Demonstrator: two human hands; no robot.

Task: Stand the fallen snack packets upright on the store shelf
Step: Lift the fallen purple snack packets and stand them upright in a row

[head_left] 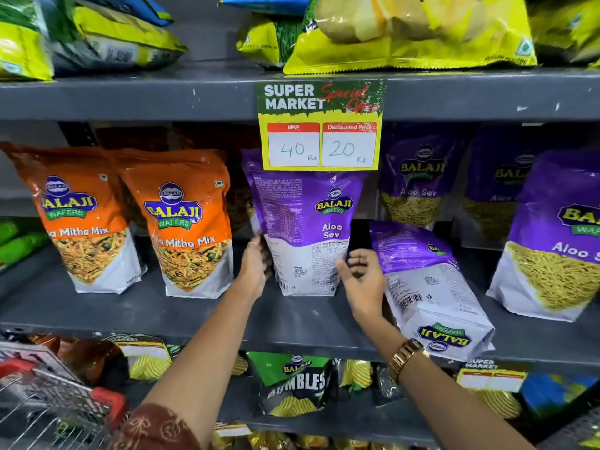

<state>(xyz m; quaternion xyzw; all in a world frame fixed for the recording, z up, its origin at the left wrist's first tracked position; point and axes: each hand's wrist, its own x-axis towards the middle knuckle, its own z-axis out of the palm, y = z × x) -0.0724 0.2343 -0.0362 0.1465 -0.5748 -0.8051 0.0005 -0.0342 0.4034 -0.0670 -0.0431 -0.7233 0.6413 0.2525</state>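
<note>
A purple Aloo Sev packet (305, 235) stands upright at the middle of the grey shelf (162, 313), its printed back facing me. My left hand (256, 264) lies flat against its lower left edge, fingers extended. My right hand (362, 277) hovers at its lower right edge with fingers spread, the thumb close to the packet. To the right, a second purple packet (425, 287) lies fallen on the shelf, upside down, its base pointing toward me and overhanging the front edge.
Two orange Mitha Mix packets (181, 228) stand at the left, and purple Aloo Sev packets (552, 241) stand at the right and behind. A price sign (319, 125) hangs from the shelf above. A shopping trolley (48, 394) is at lower left. More snack bags fill the shelves above and below.
</note>
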